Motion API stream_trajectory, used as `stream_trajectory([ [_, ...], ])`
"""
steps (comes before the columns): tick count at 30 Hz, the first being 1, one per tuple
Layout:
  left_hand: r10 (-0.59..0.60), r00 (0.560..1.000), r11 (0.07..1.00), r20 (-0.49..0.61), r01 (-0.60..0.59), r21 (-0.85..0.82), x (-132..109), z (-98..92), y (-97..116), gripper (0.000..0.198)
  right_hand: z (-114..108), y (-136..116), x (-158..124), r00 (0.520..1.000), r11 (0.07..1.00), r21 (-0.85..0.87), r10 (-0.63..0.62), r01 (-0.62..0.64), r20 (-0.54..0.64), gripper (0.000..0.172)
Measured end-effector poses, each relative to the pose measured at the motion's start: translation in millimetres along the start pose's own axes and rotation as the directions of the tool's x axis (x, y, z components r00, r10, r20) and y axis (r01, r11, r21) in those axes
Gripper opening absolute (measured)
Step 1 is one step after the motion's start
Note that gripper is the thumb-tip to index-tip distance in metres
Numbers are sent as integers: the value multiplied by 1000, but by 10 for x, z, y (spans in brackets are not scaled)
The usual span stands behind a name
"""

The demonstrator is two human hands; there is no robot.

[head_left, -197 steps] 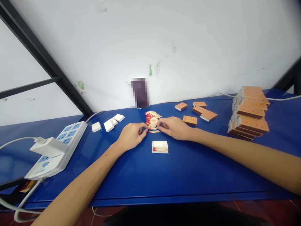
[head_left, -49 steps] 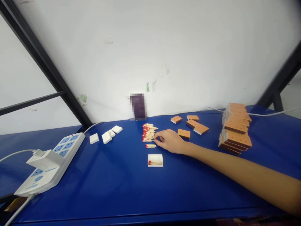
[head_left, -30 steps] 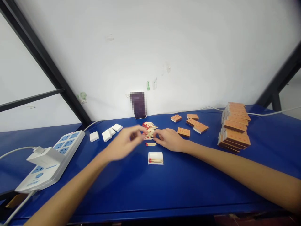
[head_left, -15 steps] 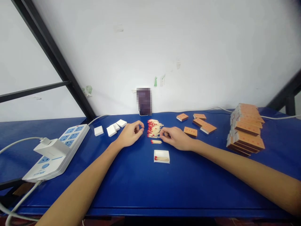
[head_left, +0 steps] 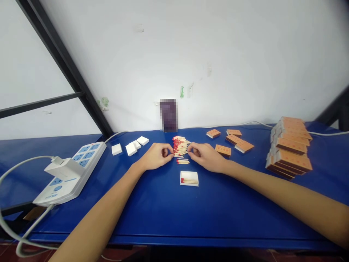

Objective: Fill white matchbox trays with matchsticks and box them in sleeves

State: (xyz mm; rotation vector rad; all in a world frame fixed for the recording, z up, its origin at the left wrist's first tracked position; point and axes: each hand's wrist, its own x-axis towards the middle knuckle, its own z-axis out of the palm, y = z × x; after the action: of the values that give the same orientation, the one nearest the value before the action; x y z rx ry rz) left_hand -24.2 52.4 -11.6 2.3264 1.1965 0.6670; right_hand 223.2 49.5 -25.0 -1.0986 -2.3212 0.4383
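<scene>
A pile of red-headed matches [head_left: 180,146] lies on the blue table between my two hands. My left hand [head_left: 158,156] is closed, thumb and index finger pinched at the red heads on the pile's near left edge. From the other side my right hand [head_left: 206,157] pinches at the bare stick ends. The matches within both grips are mostly hidden by the fingertips. Just below the pile lies a small row of matches [head_left: 183,161]. Nearer to me sits a white matchbox tray [head_left: 193,174] with several matches along its near side.
White trays [head_left: 131,149] lie upside down at the left, beside a white power strip [head_left: 94,154] with a plugged-in charger [head_left: 64,170]. Orange matchboxes [head_left: 223,150] are scattered at the right, before a stack of them [head_left: 293,160]. A blurred dark panel [head_left: 169,115] leans at the wall.
My left hand has moved right to the pile and its fingers have closed at the match heads. My right hand stays at the stick ends. The view has shifted slightly.
</scene>
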Motion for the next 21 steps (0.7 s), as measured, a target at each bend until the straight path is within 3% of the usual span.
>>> stream_trajectory([
  [5,6,1000,1000,-8,-5,14,3,16,-38,14,26,83,45,998,999,19,33,-32,-58,12],
  [21,28,999,1000,18,-28,3,5,31,-61,14,4,59,53,1000,1000,0,19,-19,0,8],
])
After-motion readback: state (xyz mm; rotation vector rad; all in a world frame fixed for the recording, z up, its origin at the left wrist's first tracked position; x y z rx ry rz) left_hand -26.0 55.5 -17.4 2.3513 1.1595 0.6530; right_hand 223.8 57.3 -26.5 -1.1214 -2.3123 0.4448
